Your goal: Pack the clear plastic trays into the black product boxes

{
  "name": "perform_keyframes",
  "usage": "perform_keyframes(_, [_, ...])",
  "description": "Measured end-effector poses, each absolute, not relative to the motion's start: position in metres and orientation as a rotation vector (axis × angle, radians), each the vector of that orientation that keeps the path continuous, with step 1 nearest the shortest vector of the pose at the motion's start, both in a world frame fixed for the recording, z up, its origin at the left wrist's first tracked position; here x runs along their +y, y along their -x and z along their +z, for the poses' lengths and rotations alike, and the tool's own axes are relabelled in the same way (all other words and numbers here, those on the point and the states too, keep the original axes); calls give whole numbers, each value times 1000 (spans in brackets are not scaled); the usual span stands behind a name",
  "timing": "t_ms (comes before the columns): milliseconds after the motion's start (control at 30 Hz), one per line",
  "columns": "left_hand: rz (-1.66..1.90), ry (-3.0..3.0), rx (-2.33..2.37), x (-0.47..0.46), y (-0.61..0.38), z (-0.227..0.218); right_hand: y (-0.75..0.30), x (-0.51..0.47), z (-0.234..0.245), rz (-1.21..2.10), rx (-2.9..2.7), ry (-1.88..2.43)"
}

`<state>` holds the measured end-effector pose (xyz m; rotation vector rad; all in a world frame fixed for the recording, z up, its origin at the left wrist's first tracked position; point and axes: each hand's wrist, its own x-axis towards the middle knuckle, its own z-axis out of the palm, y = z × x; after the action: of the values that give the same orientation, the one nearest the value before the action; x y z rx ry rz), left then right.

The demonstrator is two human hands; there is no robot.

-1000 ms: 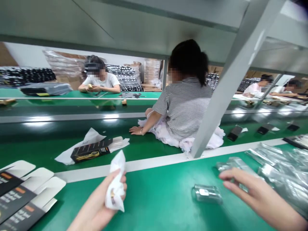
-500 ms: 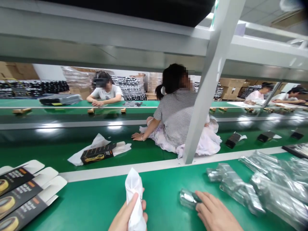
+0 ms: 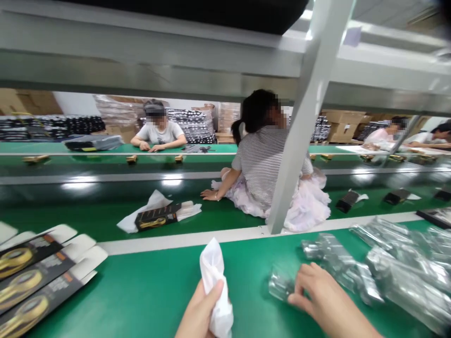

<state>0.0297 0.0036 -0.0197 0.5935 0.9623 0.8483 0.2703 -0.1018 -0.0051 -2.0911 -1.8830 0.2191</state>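
Factory pkg line, green conveyor belts [image 3: 141, 286], stacked cartons [image 3: 341, 126]

**Tissue, frame edges and distance hide the details**

The white tissue [image 3: 214, 291] covers the grip of the left hand [image 3: 200, 312], so anything inside it can't be seen, and the bottom edge cuts off that hand. The same edge cuts off the right hand [image 3: 331, 300], which hides one end of the clear packet [image 3: 280, 284]. The left edge crops the printed boxes [image 3: 38, 277], and the right edge crops the silver bags [image 3: 405, 277]. The dark boxes [image 3: 396, 196] are too small to read, as is whatever lies under the far worker's hands [image 3: 158, 147].
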Motion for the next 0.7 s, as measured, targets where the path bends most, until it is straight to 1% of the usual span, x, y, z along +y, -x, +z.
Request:
perform_keyframes(67, [860,-608,955,0,-29,-17,-275,-102,-2,230,-1907,2056])
perform_keyframes(233, [918,-610,889,-1,-23,-18,-273,-91,16,-281,-1876,1936])
perform_keyframes(333, [932,-610,884,0,-22,-19,-253,-80,23,-459,-1894,1906])
perform_keyframes(433, [958,-568,877,-2,-24,-20,-216,-68,21,-423,-1935,1777])
perform_keyframes(500, [998,-548,824,-3,-25,-24,-185,-59,11,-309,-1994,1659])
perform_keyframes(567, [1047,-582,805,-5,-24,-31,-155,-52,-4,-273,-2023,1592])
perform_keyframes(700, [1074,-729,907,-5,-17,-46,-117,-45,-33,-454,-1961,1601])
